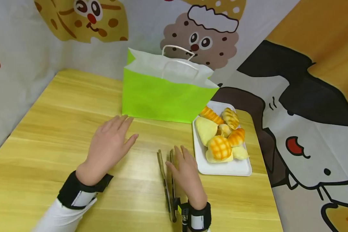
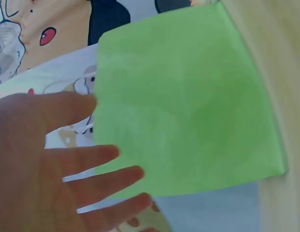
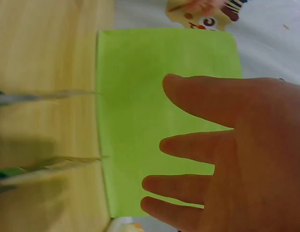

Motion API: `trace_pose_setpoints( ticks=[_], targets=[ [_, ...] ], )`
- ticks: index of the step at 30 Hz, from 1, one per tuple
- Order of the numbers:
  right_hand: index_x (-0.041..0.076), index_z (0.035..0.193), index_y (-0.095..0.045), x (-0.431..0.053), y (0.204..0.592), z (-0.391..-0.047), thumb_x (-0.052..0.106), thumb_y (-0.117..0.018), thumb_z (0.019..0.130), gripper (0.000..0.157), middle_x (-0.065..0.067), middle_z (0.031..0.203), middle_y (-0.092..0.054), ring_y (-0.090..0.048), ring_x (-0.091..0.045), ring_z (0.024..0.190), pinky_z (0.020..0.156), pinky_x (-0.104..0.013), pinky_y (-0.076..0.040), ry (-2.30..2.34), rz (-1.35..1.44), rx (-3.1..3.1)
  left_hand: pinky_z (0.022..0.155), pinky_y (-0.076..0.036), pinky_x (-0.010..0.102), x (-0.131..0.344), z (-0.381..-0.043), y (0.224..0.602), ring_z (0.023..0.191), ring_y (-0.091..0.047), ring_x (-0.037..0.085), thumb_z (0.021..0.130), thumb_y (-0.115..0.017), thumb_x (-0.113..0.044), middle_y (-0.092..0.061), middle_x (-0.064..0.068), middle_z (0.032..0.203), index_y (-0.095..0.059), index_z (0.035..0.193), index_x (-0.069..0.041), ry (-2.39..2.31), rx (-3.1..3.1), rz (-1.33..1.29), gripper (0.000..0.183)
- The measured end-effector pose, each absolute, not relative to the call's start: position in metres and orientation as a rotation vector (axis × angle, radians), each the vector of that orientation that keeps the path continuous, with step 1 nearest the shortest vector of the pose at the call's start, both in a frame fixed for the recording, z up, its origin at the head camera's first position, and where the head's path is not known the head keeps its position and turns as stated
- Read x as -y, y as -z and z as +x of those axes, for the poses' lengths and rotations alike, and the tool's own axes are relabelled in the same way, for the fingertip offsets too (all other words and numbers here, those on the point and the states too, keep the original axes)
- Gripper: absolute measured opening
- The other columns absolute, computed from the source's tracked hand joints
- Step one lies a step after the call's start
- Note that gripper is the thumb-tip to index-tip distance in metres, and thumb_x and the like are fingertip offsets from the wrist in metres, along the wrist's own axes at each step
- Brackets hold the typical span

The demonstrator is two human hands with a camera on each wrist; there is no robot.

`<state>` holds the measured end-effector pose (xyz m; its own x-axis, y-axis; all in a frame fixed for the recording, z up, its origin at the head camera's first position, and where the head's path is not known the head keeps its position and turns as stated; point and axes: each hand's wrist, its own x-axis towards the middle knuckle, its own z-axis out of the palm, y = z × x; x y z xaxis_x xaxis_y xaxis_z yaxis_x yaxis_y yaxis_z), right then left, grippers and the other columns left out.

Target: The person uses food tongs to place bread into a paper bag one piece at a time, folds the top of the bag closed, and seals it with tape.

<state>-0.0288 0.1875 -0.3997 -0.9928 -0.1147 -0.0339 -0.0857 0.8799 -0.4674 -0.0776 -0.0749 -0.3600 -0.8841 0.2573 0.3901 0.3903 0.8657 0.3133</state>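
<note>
My left hand (image 1: 108, 145) is over the wooden table, fingers extended toward a green paper bag (image 1: 162, 96) with white handles. Its fingers are spread apart in the left wrist view, holding nothing. My right hand (image 1: 188, 174) has straight fingers and holds nothing; it is nearest to a pair of metal tongs (image 1: 164, 180) lying lengthwise on the table, partly covering one arm of them in the head view. To the right of that hand, a white tray (image 1: 224, 169) bears several bread pieces, among them a round bun with a grid pattern (image 1: 219, 147).
The bag stands upright at the back of the wooden table (image 1: 61, 129), its front right corner close to the tray. A cartoon-printed cloth (image 1: 145, 19) hangs behind the table and along its right side.
</note>
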Motion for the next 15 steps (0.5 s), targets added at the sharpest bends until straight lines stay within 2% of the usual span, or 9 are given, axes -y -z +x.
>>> trace_pose_setpoints(
  ticks=[4, 9, 12, 15],
  targets=[
    [0.005, 0.151, -0.041, -0.191, 0.408, -0.022, 0.033, -0.065, 0.098, 0.064, -0.029, 0.153, -0.039, -0.039, -0.05, 0.139, 0.11, -0.065, -0.032, 0.724, -0.172, -2.937, 0.097, -0.049, 0.054, 0.077, -0.094, 0.341, 0.12, -0.058, 0.042, 0.094, -0.07, -0.03, -0.062, 0.024, 0.129, -0.058, 0.132, 0.003, 0.608, 2.565, -0.484, 0.052],
    [0.005, 0.153, -0.038, -0.204, 0.415, -0.007, 0.037, -0.062, 0.099, 0.067, -0.028, 0.144, -0.049, -0.052, -0.046, 0.127, 0.1, -0.06, -0.044, 0.719, -0.055, -2.83, 0.093, -0.05, 0.056, 0.077, -0.107, 0.321, 0.121, -0.057, 0.043, 0.094, -0.069, -0.03, -0.06, 0.023, 0.132, -0.058, 0.132, 0.001, 0.645, 2.557, -0.513, 0.05],
    [0.004, 0.152, -0.038, -0.212, 0.421, 0.005, 0.039, -0.061, 0.099, 0.068, -0.023, 0.129, -0.059, -0.062, -0.035, 0.107, 0.084, -0.05, -0.052, 0.709, -0.001, -2.78, 0.094, -0.05, 0.058, 0.077, -0.119, 0.314, 0.124, -0.055, 0.044, 0.094, -0.07, -0.03, -0.056, 0.024, 0.137, -0.056, 0.134, 0.001, 0.648, 2.543, -0.518, 0.052],
    [0.004, 0.151, -0.04, -0.215, 0.427, 0.017, 0.043, -0.061, 0.098, 0.069, -0.012, 0.112, -0.063, -0.057, -0.019, 0.088, 0.07, -0.036, -0.048, 0.717, 0.036, -2.751, 0.099, -0.045, 0.061, 0.077, -0.134, 0.31, 0.132, -0.047, 0.047, 0.094, -0.07, -0.029, -0.047, 0.027, 0.147, -0.052, 0.139, 0.001, 0.661, 2.531, -0.496, 0.056]
  ],
)
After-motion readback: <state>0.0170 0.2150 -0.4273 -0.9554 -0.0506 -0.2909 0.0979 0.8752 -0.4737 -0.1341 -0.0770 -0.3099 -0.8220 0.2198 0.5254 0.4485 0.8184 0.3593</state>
